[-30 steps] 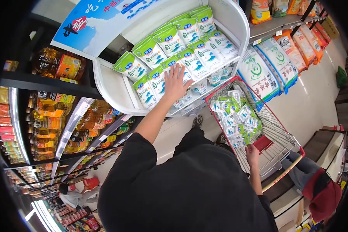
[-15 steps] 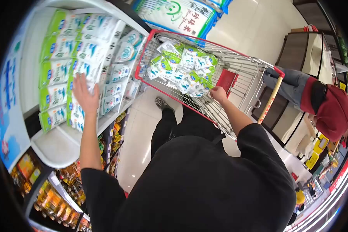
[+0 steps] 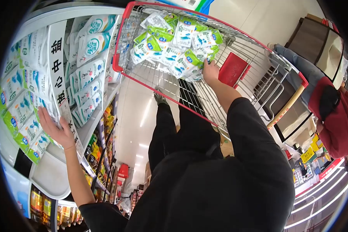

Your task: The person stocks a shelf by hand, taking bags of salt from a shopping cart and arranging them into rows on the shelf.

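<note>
My left hand rests with its fingers spread against the front packets of a row of white-and-green bags on a white display shelf. It grips none of them. At the cart, my right hand has its fingers bent round the edge of a white-and-green packet at the near side of the pile. The pile of similar packets lies inside a wire shopping cart with red corners.
Beside the left shelf, more white packets stand behind a lettered strip. Bottles fill a lower shelf. A person in a red top is at the right, past the cart handle. A red child-seat panel sits in the cart.
The view has shifted, bringing the cart and shelf nearer. My right hand has moved from the cart's side onto the packets. My left hand is lower on the shelf's packets.
</note>
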Action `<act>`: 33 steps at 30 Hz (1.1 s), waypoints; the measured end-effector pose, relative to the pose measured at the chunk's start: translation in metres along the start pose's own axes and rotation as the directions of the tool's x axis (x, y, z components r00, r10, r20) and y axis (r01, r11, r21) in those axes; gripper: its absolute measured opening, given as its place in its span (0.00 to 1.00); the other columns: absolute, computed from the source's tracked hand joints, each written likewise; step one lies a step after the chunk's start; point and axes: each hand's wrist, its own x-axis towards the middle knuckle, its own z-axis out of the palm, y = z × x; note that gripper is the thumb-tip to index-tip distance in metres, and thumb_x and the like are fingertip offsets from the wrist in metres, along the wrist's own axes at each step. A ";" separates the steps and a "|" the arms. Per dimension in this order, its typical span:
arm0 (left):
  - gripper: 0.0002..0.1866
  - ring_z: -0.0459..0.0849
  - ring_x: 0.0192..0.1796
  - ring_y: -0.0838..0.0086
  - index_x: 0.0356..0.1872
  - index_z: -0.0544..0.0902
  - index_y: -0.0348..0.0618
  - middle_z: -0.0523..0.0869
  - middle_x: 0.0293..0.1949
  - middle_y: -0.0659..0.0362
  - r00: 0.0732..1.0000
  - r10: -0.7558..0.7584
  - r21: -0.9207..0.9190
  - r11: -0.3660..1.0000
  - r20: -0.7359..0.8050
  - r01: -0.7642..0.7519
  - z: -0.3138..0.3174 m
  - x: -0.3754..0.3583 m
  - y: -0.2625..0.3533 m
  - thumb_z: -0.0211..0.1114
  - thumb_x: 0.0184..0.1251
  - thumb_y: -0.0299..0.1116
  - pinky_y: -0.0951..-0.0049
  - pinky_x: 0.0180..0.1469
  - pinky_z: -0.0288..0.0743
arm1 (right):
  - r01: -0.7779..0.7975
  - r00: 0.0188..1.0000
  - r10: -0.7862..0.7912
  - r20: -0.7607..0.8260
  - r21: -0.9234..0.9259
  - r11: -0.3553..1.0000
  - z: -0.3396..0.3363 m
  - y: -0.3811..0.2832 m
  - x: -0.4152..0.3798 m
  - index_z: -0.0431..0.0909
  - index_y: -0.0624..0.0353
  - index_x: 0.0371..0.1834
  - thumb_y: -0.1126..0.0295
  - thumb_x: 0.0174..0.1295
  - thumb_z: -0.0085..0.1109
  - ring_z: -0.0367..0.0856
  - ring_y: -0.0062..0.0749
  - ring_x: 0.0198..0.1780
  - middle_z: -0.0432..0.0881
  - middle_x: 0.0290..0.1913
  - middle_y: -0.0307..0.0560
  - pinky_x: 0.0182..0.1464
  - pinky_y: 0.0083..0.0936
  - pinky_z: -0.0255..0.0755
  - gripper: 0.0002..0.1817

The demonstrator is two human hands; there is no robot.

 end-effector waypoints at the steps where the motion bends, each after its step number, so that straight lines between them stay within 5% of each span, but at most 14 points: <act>1: 0.33 0.68 0.82 0.42 0.79 0.71 0.31 0.71 0.81 0.39 1.000 0.001 -0.013 1.000 0.001 -0.001 0.000 0.001 0.001 0.60 0.80 0.41 0.45 0.83 0.56 | -0.003 0.999 0.003 0.039 -0.001 1.000 -0.001 0.001 -0.004 0.75 0.50 0.68 0.62 0.61 0.78 0.84 0.60 0.60 0.81 0.59 0.60 0.59 0.55 0.78 0.32; 4: 0.32 0.69 0.81 0.41 0.78 0.71 0.32 0.72 0.80 0.39 1.000 0.000 0.005 1.000 -0.017 0.000 -0.002 0.005 0.002 0.60 0.81 0.41 0.44 0.83 0.57 | 0.071 0.997 -0.071 0.022 -0.001 0.997 -0.003 0.016 -0.008 0.78 0.50 0.62 0.61 0.61 0.76 0.86 0.58 0.57 0.84 0.55 0.57 0.58 0.53 0.77 0.27; 7: 0.33 0.70 0.81 0.43 0.79 0.71 0.34 0.74 0.80 0.41 0.999 0.015 -0.006 1.000 -0.042 -0.015 -0.002 0.005 0.001 0.61 0.79 0.41 0.43 0.82 0.57 | 0.391 0.919 -0.393 0.026 -0.178 0.903 -0.015 0.022 -0.007 0.81 0.47 0.61 0.67 0.69 0.64 0.90 0.49 0.50 0.91 0.41 0.49 0.56 0.49 0.76 0.17; 10: 0.35 0.69 0.82 0.46 0.80 0.71 0.36 0.74 0.80 0.44 0.999 -0.006 0.050 0.999 -0.040 0.008 -0.004 0.001 -0.001 0.62 0.77 0.42 0.43 0.82 0.56 | 0.418 0.904 -0.402 0.147 -0.094 0.904 -0.035 0.010 -0.016 0.82 0.47 0.60 0.68 0.71 0.58 0.91 0.49 0.44 0.91 0.37 0.50 0.56 0.50 0.77 0.15; 16: 0.39 0.68 0.83 0.51 0.81 0.71 0.41 0.73 0.81 0.47 0.992 -0.032 0.067 0.997 -0.125 0.041 -0.008 -0.007 -0.003 0.70 0.71 0.43 0.42 0.84 0.55 | 0.538 0.841 -0.541 -0.014 -0.086 0.839 -0.129 -0.028 -0.071 0.82 0.50 0.55 0.68 0.74 0.58 0.91 0.52 0.40 0.90 0.32 0.51 0.54 0.50 0.78 0.10; 18: 0.40 0.68 0.83 0.51 0.80 0.72 0.41 0.73 0.81 0.48 0.982 -0.031 0.071 0.996 -0.185 0.045 -0.008 -0.007 -0.004 0.73 0.70 0.45 0.42 0.84 0.55 | 0.588 0.797 -0.587 -0.141 -0.039 0.808 -0.176 -0.054 -0.097 0.82 0.52 0.53 0.72 0.63 0.62 0.92 0.51 0.39 0.91 0.33 0.51 0.49 0.48 0.79 0.14; 20: 0.44 0.69 0.83 0.51 0.80 0.72 0.41 0.74 0.80 0.47 0.957 -0.025 0.030 0.999 -0.288 0.035 -0.010 -0.012 -0.003 0.76 0.66 0.50 0.41 0.83 0.56 | 0.613 0.763 -0.608 -0.220 -0.052 0.789 -0.223 -0.079 -0.126 0.81 0.52 0.49 0.70 0.65 0.63 0.91 0.53 0.38 0.89 0.31 0.52 0.48 0.47 0.78 0.10; 23: 0.48 0.72 0.81 0.50 0.77 0.74 0.39 0.75 0.79 0.46 0.969 0.105 -0.100 0.986 -0.225 -0.130 -0.028 -0.021 0.016 0.81 0.60 0.55 0.42 0.83 0.59 | 0.725 0.639 -0.654 -0.405 0.032 0.688 -0.306 -0.121 -0.179 0.79 0.53 0.42 0.64 0.66 0.70 0.87 0.55 0.36 0.86 0.28 0.52 0.46 0.48 0.77 0.10; 25: 0.55 0.72 0.80 0.48 0.79 0.72 0.39 0.74 0.78 0.44 0.980 0.187 -0.506 0.840 -0.071 -0.197 -0.053 -0.025 0.061 0.86 0.53 0.56 0.48 0.81 0.64 | 0.782 0.553 -0.708 -0.439 -0.020 0.623 -0.369 -0.153 -0.230 0.79 0.53 0.41 0.64 0.65 0.72 0.87 0.55 0.36 0.85 0.28 0.51 0.45 0.49 0.77 0.11; 28: 0.52 0.85 0.68 0.48 0.74 0.78 0.37 0.87 0.67 0.47 0.911 0.410 -0.603 0.716 -0.046 -0.352 -0.092 -0.041 0.109 0.89 0.48 0.53 0.52 0.73 0.76 | 0.879 0.383 -0.753 -0.535 -0.039 0.474 -0.437 -0.207 -0.311 0.86 0.56 0.43 0.65 0.60 0.78 0.85 0.53 0.35 0.84 0.28 0.51 0.40 0.48 0.78 0.13; 30: 0.46 0.93 0.55 0.54 0.70 0.82 0.38 0.94 0.54 0.50 0.842 0.331 -0.710 0.700 0.425 0.084 -0.135 -0.043 0.113 0.90 0.48 0.47 0.59 0.63 0.84 | 0.909 0.345 -0.726 -0.594 0.019 0.417 -0.468 -0.249 -0.366 0.88 0.57 0.44 0.67 0.59 0.79 0.86 0.52 0.36 0.85 0.30 0.53 0.41 0.45 0.80 0.13; 31: 0.46 0.93 0.55 0.54 0.70 0.82 0.38 0.94 0.54 0.50 0.867 0.306 -0.712 0.698 0.394 0.077 -0.141 -0.052 0.104 0.90 0.48 0.47 0.59 0.63 0.84 | 0.895 0.383 -0.687 -0.618 0.066 0.440 -0.476 -0.268 -0.389 0.91 0.57 0.45 0.67 0.61 0.79 0.88 0.51 0.38 0.89 0.34 0.53 0.43 0.41 0.82 0.12; 33: 0.39 0.95 0.45 0.64 0.65 0.85 0.38 0.97 0.46 0.53 0.898 0.346 -0.953 0.227 0.271 0.200 -0.147 -0.083 0.076 0.89 0.51 0.44 0.65 0.55 0.86 | 0.856 0.515 -0.502 -0.695 0.381 0.350 -0.463 -0.294 -0.402 0.90 0.62 0.51 0.64 0.67 0.76 0.92 0.38 0.45 0.94 0.45 0.51 0.50 0.35 0.83 0.15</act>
